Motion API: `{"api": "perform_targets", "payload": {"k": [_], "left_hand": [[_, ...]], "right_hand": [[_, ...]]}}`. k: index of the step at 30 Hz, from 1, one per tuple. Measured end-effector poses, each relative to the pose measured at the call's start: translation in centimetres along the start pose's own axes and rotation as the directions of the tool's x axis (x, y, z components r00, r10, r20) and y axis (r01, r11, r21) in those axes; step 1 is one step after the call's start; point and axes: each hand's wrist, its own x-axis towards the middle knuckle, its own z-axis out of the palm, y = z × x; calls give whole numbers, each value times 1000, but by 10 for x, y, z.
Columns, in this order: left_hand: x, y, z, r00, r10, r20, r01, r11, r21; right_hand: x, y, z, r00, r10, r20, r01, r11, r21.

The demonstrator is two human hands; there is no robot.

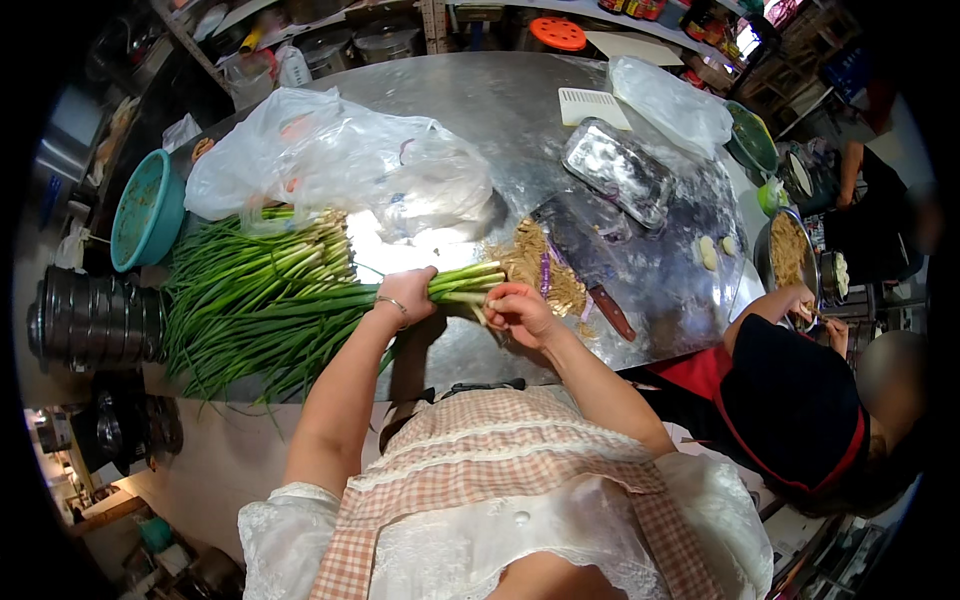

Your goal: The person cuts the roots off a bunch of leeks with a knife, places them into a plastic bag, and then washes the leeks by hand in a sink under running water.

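Observation:
My left hand (409, 292) grips a bunch of scallions (463, 279), with the white ends pointing right. At those ends, the thumb and fingers of my right hand (521, 311) pinch the pale base of one stalk. A large pile of scallions (262, 307) lies to the left, green leaves spreading toward the table's near edge. Just beyond my right hand is a heap of cut scallion roots (529, 259) with a purple band among them. Right of the heap rests a knife with a brown handle (611, 311); its blade is hard to make out.
Plastic bags (337, 157) cover the back left of the metal table (517, 90). A teal basin (142, 210) stands at the left edge. A floury metal tray (619, 169) lies back right. At right, a co-worker (795, 405) works over a steel bowl (787, 247); another person stands beyond.

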Motion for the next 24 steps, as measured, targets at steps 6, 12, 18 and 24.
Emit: {"api": "perform_targets", "payload": {"k": [6,12,18,24], "left_hand": [[-6,1,-1,1000,1,-18,-1,1000,19],[-14,3,6,995,53,-85,-52,999,9],[-27,6,14,979,102,-174,-97,995,37],[-35,4,25,950,177,-258,-160,983,88]], "right_hand": [[-15,-35,-41,777,-620,112,420,378,-825],[-16,-30,-30,760,-648,-39,132,213,-968],[4,-6,-23,886,-440,-147,117,518,-847],[2,-8,-21,949,-268,-168,19,577,-817]]}}
